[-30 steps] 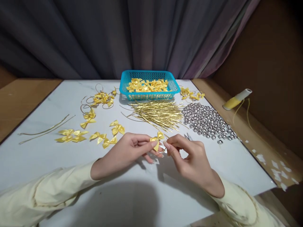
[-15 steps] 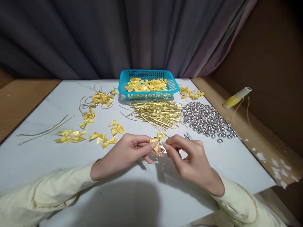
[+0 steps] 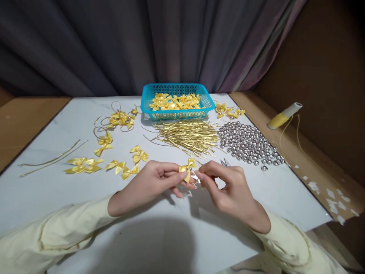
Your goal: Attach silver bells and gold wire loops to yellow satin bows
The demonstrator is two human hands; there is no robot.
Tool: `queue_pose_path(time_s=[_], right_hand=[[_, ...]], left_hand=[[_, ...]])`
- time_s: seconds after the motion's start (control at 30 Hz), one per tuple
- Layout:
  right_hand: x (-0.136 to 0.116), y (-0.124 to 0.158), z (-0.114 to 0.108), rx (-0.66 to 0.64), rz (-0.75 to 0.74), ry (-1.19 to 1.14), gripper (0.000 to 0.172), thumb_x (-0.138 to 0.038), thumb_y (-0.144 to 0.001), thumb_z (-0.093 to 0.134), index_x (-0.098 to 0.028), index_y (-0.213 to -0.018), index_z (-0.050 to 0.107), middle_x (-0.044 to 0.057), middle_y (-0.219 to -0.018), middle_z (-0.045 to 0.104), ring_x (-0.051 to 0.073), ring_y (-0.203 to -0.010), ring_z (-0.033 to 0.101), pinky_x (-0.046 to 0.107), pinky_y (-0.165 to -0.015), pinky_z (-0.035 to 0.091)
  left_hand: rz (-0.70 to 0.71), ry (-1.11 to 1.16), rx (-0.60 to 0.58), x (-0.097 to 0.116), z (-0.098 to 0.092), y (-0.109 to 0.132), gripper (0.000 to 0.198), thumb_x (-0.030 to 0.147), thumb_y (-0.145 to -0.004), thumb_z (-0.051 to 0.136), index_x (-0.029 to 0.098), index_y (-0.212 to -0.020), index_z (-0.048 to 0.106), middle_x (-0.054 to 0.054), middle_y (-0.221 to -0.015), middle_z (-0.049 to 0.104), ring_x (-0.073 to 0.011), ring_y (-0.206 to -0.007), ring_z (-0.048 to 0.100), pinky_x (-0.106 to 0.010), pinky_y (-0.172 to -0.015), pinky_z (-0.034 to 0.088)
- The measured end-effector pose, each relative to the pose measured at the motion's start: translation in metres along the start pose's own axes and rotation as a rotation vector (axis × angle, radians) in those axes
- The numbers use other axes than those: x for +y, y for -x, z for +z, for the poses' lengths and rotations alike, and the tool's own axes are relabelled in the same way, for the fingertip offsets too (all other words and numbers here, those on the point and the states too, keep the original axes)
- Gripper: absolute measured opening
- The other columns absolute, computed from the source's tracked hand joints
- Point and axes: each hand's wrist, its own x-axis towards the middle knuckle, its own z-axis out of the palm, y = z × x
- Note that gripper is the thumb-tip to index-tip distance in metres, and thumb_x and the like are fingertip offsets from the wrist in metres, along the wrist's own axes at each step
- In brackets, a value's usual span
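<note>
Between thumb and fingers, my left hand point(image 3: 159, 177) pinches a yellow ribbon bow point(image 3: 186, 170) above the white table point(image 3: 137, 239). A thin gold cord point(image 3: 196, 181) loops from the bow toward my right hand point(image 3: 225, 186). That hand is closed in a pinch on the cord, its thumb and forefinger pressed together. Just left of my left hand lie several loose yellow bows point(image 3: 116, 166). Behind my right hand, dark pointed tips point(image 3: 225, 163) stick out; the rest of that tool is hidden.
A blue basket point(image 3: 177, 113) of yellow bows stands at the back. Before it lie a heap of gold cords point(image 3: 186, 137) and a pile of silver bells point(image 3: 248, 142). Bows with cord loops point(image 3: 122, 118) sit back left. A yellow thread spool point(image 3: 285, 116) lies at right, near paper scraps point(image 3: 330, 193).
The cord loop under the bow looks smaller and lies closer to my left fingers. Both hands keep their pinch, and the whole view has shifted slightly.
</note>
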Motion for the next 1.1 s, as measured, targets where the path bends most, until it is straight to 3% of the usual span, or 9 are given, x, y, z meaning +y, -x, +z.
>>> queue_pose_path(time_s=[1.1], right_hand=[[0.0027,-0.0033,-0.0010,-0.032,-0.072,0.047,0.013,-0.003,-0.074,0.050,-0.013,-0.067,0.056,-0.003,-0.052,0.053,0.006,-0.044,0.043,0.017,-0.045,0.032]], left_hand=[[0.009,-0.015,0.015,0.0006,-0.0005,-0.0007,0.022,0.031,-0.084,0.054,0.017,-0.078,0.069,-0.002,-0.083,0.071,-0.0110,-0.059,0.067,-0.015,-0.058,0.052]])
